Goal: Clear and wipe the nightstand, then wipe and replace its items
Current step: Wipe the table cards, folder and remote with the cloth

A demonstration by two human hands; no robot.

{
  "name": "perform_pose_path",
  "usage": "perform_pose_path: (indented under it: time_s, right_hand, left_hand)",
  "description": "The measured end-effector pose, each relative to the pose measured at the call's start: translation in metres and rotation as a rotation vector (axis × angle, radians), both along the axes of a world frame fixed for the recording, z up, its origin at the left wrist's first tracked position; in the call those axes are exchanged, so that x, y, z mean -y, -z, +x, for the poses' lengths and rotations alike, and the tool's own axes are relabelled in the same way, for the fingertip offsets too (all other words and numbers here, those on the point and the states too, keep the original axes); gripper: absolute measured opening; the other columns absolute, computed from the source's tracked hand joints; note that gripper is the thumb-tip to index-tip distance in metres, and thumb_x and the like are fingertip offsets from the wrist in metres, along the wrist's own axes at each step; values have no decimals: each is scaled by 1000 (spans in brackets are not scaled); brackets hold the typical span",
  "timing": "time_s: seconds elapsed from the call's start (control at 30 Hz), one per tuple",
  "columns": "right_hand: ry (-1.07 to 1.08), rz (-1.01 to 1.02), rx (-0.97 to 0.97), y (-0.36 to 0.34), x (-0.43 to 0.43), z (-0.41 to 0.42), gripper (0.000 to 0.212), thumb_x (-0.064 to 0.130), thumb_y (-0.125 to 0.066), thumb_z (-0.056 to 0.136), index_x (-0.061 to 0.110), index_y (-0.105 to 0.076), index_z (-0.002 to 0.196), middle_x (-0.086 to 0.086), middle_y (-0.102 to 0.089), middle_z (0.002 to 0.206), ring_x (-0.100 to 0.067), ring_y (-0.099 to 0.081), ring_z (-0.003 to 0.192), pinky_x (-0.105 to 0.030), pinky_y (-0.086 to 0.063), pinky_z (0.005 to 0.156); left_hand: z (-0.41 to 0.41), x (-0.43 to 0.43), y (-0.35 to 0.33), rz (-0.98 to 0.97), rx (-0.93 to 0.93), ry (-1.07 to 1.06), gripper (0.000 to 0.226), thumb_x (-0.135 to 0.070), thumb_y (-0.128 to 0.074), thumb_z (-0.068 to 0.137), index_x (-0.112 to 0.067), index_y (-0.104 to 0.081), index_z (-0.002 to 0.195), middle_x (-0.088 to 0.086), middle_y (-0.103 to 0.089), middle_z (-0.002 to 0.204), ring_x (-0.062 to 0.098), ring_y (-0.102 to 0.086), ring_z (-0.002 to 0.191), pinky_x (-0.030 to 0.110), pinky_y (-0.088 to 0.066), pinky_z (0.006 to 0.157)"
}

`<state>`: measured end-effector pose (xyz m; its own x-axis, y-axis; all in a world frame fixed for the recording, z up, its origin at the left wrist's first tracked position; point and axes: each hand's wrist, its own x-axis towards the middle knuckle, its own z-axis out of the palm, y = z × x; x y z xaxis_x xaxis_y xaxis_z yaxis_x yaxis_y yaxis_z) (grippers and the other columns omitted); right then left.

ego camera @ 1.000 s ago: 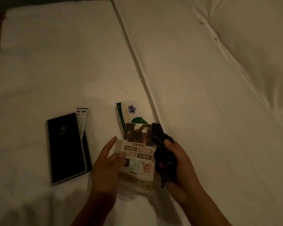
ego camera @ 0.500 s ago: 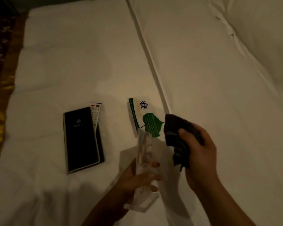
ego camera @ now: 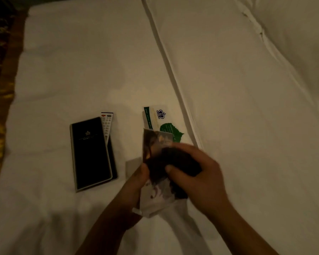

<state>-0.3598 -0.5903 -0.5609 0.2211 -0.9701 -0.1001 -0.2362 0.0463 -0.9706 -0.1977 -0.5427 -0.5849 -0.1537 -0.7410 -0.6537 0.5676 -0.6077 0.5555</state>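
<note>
The light is dim and my right hand is blurred. The dark cloth it grips covers the middle of the printed card, so the lower pictures are hard to read. My left hand pinches the card's left edge, its fingers mostly hidden behind. On the white bed sheet lies a black folder with a remote poking out from under it, and a green-and-white leaflet sits partly behind the card. The card is in both my hands over the sheet, glossy, with a brownish photo on top.
</note>
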Motion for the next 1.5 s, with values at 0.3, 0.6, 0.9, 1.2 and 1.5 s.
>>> perform_pose_path:
  time_s: [0.3,0.6,0.9,1.2,1.5]
  right_hand:
    - [-109,55,-242,-18,-7,-16,37,22,-74,73,46,-71,99,13,-68,90,-10,-70,71,-39,-61,66]
    - [18,120,-218,5,-5,-28,39,13,-75,75,50,-72,88,8,-72,85,-10,-71,67,-36,-62,64]
    - [15,-226,-165,10,-43,9,48,33,-77,75,40,-58,119,21,-56,114,-1,-58,107,-10,-45,87]
    - [271,-115,-82,10,-35,-2,45,29,-78,70,48,-62,108,19,-67,103,-5,-67,93,-27,-59,78]
    - [189,88,-38,19,-7,-38,39,16,-79,73,45,-72,98,13,-73,96,-9,-71,86,-29,-62,69]
  left_hand:
    - [2,12,-9,-40,114,8,81,-60,-55,77,-9,-52,140,15,-71,123,31,-70,112,40,-60,86]
    - [-3,15,-2,65,-44,-232,71,-67,-51,78,-18,-70,126,15,-68,130,33,-66,118,51,-55,94]
    - [-25,28,-10,218,-266,-502,83,-68,-54,79,-8,-59,135,26,-62,134,43,-57,127,51,-48,99]
    - [-25,23,-10,196,-238,-583,67,-56,-48,93,-11,-52,142,23,-65,129,39,-65,114,53,-51,87]
    - [0,-6,-7,-87,317,-213,25,-30,-41,105,-24,-58,122,-9,-79,98,1,-74,91,18,-59,68]
